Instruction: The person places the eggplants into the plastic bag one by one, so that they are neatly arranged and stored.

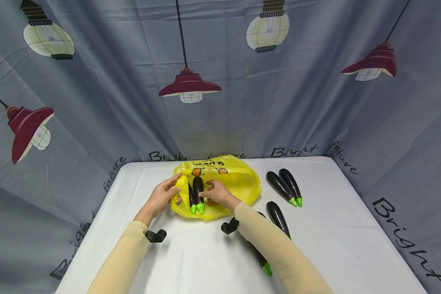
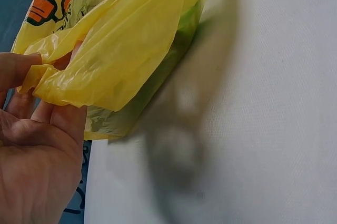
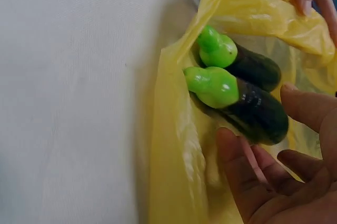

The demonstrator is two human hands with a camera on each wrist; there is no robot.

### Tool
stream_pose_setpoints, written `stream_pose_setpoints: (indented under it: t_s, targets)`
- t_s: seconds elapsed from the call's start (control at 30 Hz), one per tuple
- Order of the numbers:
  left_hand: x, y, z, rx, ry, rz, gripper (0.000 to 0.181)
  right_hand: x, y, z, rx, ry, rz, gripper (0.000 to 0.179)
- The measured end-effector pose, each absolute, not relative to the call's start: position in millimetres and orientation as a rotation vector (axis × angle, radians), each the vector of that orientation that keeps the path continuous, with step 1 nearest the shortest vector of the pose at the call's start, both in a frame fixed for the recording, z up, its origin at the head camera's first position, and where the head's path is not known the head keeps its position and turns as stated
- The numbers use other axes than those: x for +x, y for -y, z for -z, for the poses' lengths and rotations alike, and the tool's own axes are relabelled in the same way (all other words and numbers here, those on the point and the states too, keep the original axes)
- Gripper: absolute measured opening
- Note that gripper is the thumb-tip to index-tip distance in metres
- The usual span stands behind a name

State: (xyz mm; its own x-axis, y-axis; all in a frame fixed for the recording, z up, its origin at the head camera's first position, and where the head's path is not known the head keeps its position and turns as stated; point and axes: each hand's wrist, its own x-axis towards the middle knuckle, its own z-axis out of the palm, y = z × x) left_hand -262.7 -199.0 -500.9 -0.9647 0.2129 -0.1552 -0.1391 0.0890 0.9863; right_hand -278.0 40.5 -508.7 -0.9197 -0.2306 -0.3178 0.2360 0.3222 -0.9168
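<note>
Now left hand (image 1: 162, 197) pinches the yellow bag (image 1: 242, 181), right hand (image 1: 221, 193) spreads beside two eggplants (image 1: 198, 188) inside; bagging looks underway, and next probably calls for fetching loose eggplants (image 1: 280, 187) off the worktop (image 1: 194, 261).

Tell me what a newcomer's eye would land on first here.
Probably the bright yellow bag near the far edge of the white table, its rim pinched by the left hand. Inside it, two dark eggplants with vivid green ends lie beside the right hand. Behind, printed red lamps stand out on the grey-blue curtain.
</note>
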Motion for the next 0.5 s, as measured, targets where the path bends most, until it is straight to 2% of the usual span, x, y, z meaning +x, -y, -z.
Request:
stream_pose_setpoints:
  t_s: [0.5]
  targets:
    - [-261.9,199.2,504.1,0.083,-2.113,-1.975,0.062,-259.8,-76.5,486.1,-0.258,-2.207,1.542,0.069]
